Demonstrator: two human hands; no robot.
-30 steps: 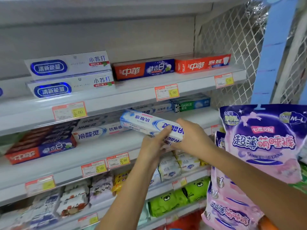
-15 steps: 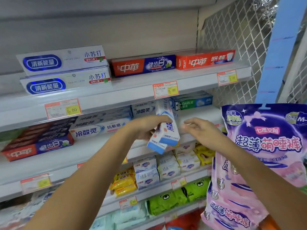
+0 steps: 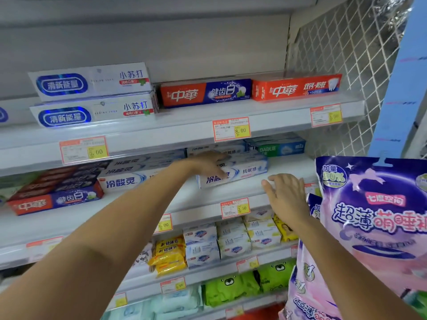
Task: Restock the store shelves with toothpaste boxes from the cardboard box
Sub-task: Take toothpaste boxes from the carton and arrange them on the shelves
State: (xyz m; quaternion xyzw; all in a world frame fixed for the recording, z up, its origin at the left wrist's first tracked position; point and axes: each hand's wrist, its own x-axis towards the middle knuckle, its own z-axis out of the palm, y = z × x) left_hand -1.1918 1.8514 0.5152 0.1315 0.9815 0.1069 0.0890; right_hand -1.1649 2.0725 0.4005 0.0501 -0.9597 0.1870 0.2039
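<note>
White toothpaste box (image 3: 240,173), held upright half a second ago, is now laid flat on middle shelf (image 3: 208,197), frame centre, still gripped by left hand (image 3: 205,163). Right hand (image 3: 286,195) is withdrawn, spread, empty. Placement judged nearly done.

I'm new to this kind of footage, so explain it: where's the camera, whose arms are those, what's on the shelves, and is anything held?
No machine here. The picture comes from a camera worn on a person's head, looking forward and down, so the two bare arms are that person's own. The left hand holds a white-and-blue toothpaste box lying on the middle shelf, beside more like it. The right hand hangs open near the shelf edge, holding nothing. Other toothpaste boxes lie on the top shelf, soap packs sit lower down, and purple packs hang at the right.
</note>
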